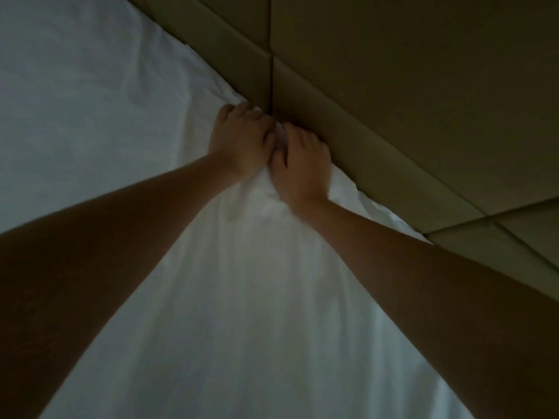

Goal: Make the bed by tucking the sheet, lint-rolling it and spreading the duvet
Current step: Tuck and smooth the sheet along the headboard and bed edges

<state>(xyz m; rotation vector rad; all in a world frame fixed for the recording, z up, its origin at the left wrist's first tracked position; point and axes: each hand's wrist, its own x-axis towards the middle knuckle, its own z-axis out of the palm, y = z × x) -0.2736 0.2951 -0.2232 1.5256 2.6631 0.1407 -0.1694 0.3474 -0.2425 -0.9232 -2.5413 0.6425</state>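
Observation:
A white sheet [90, 122] covers the bed and fills the left and lower part of the head view. Both my arms reach forward to its far edge, where it meets a padded beige headboard [393, 95]. My left hand [242, 140] and my right hand [299, 164] sit side by side, fingers curled down into the gap between mattress and headboard, each gripping bunched sheet. Fabric wrinkles up between and below the hands. The fingertips are hidden in the gap. The lint roller and duvet are out of view.
The headboard is made of panels with seams; one vertical seam [271, 83] ends right at my hands. It runs diagonally from upper left to lower right. The light is dim.

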